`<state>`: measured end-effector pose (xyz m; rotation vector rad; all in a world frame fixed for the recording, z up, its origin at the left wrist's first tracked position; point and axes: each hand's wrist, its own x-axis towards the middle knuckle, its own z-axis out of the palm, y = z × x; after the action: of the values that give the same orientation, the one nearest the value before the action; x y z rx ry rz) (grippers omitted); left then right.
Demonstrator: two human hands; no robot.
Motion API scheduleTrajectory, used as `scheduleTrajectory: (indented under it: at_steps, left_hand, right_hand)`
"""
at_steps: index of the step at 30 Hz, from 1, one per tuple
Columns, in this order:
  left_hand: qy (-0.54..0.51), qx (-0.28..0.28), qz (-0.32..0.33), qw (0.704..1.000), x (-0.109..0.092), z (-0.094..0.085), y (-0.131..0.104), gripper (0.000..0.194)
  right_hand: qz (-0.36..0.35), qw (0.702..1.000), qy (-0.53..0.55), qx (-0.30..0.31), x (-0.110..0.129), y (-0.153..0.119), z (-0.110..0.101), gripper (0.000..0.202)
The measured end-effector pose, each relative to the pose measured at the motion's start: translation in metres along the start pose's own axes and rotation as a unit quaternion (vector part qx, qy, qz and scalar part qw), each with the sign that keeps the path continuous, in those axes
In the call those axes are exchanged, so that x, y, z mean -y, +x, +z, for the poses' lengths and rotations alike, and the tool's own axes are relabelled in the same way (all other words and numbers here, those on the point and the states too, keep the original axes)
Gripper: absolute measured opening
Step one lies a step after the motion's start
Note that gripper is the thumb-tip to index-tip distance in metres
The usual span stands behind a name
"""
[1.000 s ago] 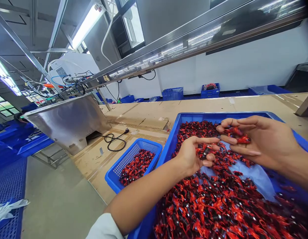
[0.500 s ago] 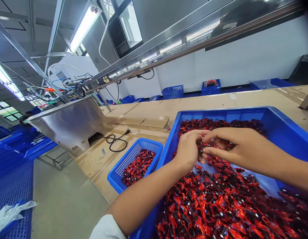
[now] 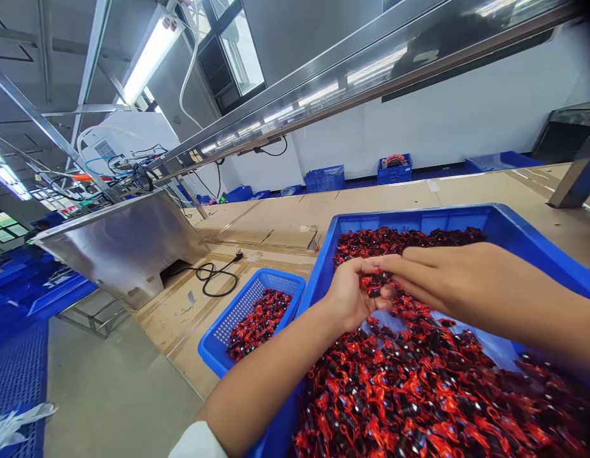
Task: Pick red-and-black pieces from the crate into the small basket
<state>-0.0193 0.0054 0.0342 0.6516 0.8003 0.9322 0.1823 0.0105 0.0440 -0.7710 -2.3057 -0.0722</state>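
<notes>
My left hand (image 3: 349,296) is cupped, palm turned up, above the large blue tub (image 3: 318,280). In its palm lie a few small red-and-black plastic pieces (image 3: 375,285), partly covered by fingers. From the right, my right hand (image 3: 447,273) reaches over with its fingers stretched out, their tips touching the left hand's fingers. Its thumb is hidden, and no piece shows in it. Beneath both hands, a heap of the same red-and-black pieces (image 3: 409,394) fills much of the tub, with a pale bottom showing in places.
Left of the tub stands a smaller blue perforated basket (image 3: 211,343) holding more such pieces. A black power cord (image 3: 213,273) lies on the cardboard-covered table (image 3: 270,219). Beyond it is a stainless-steel machine housing (image 3: 127,245). A metal beam (image 3: 299,105) crosses above the table.
My right hand has gone from curled fingers to stretched ones over my left. The left palm has turned up, showing the pieces in it. The view has shifted slightly.
</notes>
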Motion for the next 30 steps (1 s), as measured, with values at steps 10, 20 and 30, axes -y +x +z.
scheduleTrajectory:
  at_steps: [10,20,30]
  left_hand:
    - [0.049,0.095,0.195,0.975,0.000,-0.001,-0.004,0.047]
    - [0.174,0.134,0.481,0.849,0.015,-0.007,-0.018,0.040]
    - [0.247,0.123,0.568,0.775,0.017,-0.012,-0.017,0.041]
  right_hand:
    - [0.294,0.909,0.290,-0.051,-0.013,0.007,-0.003,0.042]
    - [-0.001,0.959,0.258,-0.118,0.006,0.006,0.006,0.016]
    - [-0.003,0.952,0.289,-0.100,0.013,0.005,0.014,0.017]
